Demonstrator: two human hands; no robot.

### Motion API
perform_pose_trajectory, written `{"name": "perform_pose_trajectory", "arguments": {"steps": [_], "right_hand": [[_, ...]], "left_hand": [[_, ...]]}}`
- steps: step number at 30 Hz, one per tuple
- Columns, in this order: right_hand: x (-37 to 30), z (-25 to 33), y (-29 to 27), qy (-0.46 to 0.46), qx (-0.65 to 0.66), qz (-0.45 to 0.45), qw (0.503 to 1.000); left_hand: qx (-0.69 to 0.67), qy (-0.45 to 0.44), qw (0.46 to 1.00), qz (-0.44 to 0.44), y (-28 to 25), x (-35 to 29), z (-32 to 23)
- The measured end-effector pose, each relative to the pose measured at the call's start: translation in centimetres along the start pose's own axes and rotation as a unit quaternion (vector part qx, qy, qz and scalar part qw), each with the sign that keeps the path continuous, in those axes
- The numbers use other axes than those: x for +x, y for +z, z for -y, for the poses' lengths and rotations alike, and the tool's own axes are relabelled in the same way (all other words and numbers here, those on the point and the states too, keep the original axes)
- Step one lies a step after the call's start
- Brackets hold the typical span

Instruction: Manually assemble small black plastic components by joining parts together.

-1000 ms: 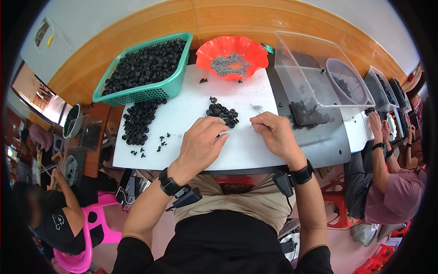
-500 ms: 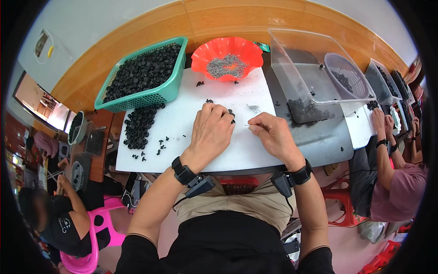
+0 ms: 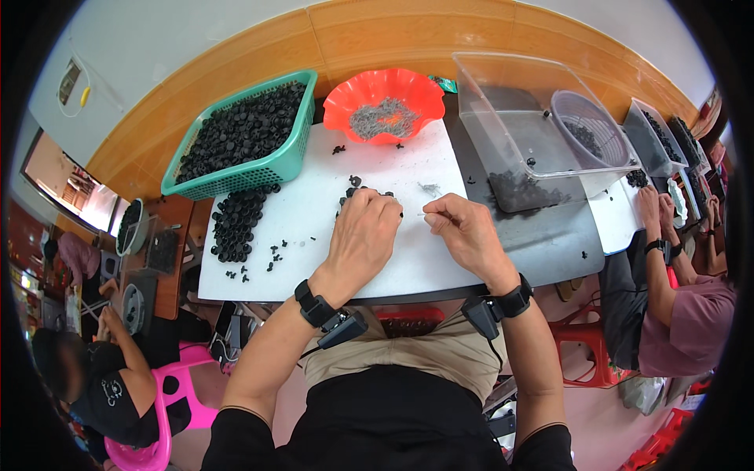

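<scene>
My left hand (image 3: 363, 242) rests low over the white sheet (image 3: 314, 267), fingers curled and closed; the dark end of a small black plastic part (image 3: 400, 214) shows at its fingertips. Most of that part is hidden. Just beyond the knuckles lie more small black parts (image 3: 355, 181). To the right, my right hand (image 3: 470, 238) pinches a thin metal pin (image 3: 420, 214) between thumb and forefinger, pointing toward the left hand. A little heap of similar pins (image 3: 429, 189) lies beyond, between the two hands.
A green basket (image 3: 271, 169) full of black caps stands back left, with loose black caps (image 3: 233, 228) before it. A red wavy bowl (image 3: 345, 98) holds pins. At right is a clear bin (image 3: 503, 125) with a grey colander (image 3: 620, 153). Co-workers sit on both sides.
My hands stay close together, the left slightly lower, uncovering more of the black parts beyond its knuckles. The whole view has shifted slightly. The right hand keeps its pinch.
</scene>
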State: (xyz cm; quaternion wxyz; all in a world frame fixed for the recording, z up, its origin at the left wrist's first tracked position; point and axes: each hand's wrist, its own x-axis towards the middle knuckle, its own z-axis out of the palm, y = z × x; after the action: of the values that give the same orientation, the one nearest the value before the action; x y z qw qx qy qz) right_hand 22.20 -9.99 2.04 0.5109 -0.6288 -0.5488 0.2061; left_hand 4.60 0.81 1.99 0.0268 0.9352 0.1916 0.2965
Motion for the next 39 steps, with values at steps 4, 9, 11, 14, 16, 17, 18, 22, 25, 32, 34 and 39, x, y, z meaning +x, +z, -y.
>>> {"name": "perform_pose_trajectory", "arguments": {"steps": [4, 9, 11, 14, 16, 17, 18, 22, 25, 32, 34, 39], "right_hand": [[-0.1, -0.8, 0.3, 0.006, 0.043, -0.004, 0.999], [-0.6, -0.5, 0.6, 0.026, 0.096, 0.01, 0.995], [-0.9, -0.3, 0.8, 0.035, 0.109, 0.019, 0.993], [-1.4, 0.4, 1.1, 0.032, 0.138, 0.025, 0.99], [-1.6, 0.3, 1.0, 0.031, 0.156, 0.04, 0.986], [-1.7, 0.4, 1.1, 0.032, 0.157, 0.041, 0.986], [-1.9, 0.5, 1.1, 0.026, 0.163, 0.032, 0.986], [-2.2, 0.6, 1.3, -0.009, 0.164, 0.024, 0.986], [-2.3, 0.5, 1.3, -0.014, 0.164, 0.026, 0.986], [-2.2, 0.8, 1.1, 0.008, 0.165, 0.055, 0.985], [-2.2, 0.7, 1.1, 0.015, 0.187, 0.056, 0.981], [-2.5, 0.6, 1.4, 0.008, 0.235, 0.037, 0.971]], "left_hand": [[-0.044, 0.003, 0.999, -0.024, -0.8, -0.2, -0.8], [-0.216, -0.114, 0.97, -0.011, -2.4, -0.6, -2.0], [-0.278, -0.153, 0.948, -0.007, -2.6, -0.9, -2.4], [-0.361, -0.206, 0.91, -0.004, -2.6, -1.4, -2.4], [-0.387, -0.217, 0.896, -0.003, -2.6, -1.6, -2.4], [-0.392, -0.222, 0.893, -0.001, -2.6, -1.6, -2.5], [-0.398, -0.226, 0.889, 0.001, -2.5, -1.7, -2.6], [-0.407, -0.232, 0.884, 0.002, -1.9, -2.2, -2.6], [-0.418, -0.227, 0.879, 0.002, -1.7, -2.5, -2.6], [-0.435, -0.221, 0.873, 0.0, -2.1, -2.4, -3.3], [-0.434, -0.225, 0.873, 0.003, -2.2, -2.3, -3.4], [-0.554, -0.251, 0.793, 0.016, -2.1, -2.2, -3.5]]}}
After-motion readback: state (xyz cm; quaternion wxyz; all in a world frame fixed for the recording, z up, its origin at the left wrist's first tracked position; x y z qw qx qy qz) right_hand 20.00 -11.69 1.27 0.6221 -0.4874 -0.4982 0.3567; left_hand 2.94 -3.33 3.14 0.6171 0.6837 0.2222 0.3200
